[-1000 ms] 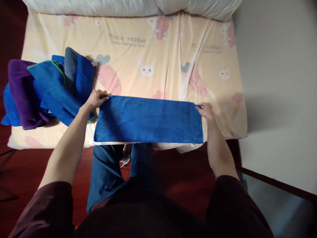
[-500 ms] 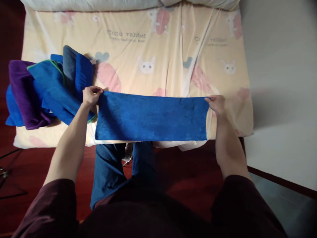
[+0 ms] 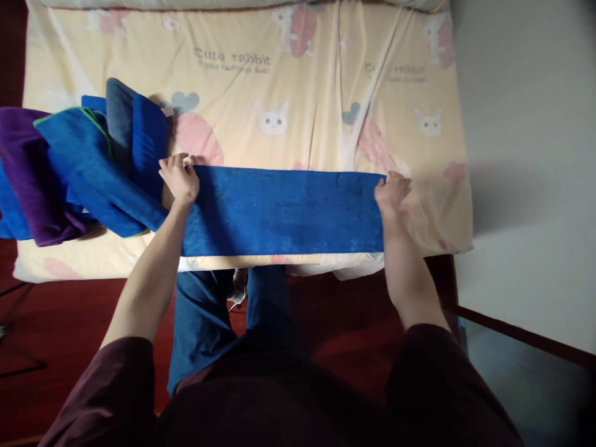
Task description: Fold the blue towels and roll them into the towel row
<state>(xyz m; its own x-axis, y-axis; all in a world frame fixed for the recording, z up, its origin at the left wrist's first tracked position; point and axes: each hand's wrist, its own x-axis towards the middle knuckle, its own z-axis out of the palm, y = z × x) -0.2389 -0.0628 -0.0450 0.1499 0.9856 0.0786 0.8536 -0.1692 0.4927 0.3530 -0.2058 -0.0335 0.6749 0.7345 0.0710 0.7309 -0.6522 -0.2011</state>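
A blue cloth (image 3: 288,211) lies flat and stretched sideways near the front edge of the bed. My left hand (image 3: 180,180) is at its upper left corner, palm down, with the fingers apart. At the upper right corner is my right hand (image 3: 392,189), its fingers spread over the cloth's edge. Both hands touch or hover just over the corners; the exact contact is hidden.
Left of my left arm is a heap of cloths, among them a purple one (image 3: 35,180), a blue one with green trim (image 3: 88,155) and a grey-blue one (image 3: 120,121). They rest on the patterned bed sheet (image 3: 298,87). A pale wall (image 3: 521,124) stands at the right.
The cloth's top edge was pinched at both corners; now the fingers of both hands have loosened and spread. My left hand has moved slightly right, my right hand slightly left. The view has shifted a little.
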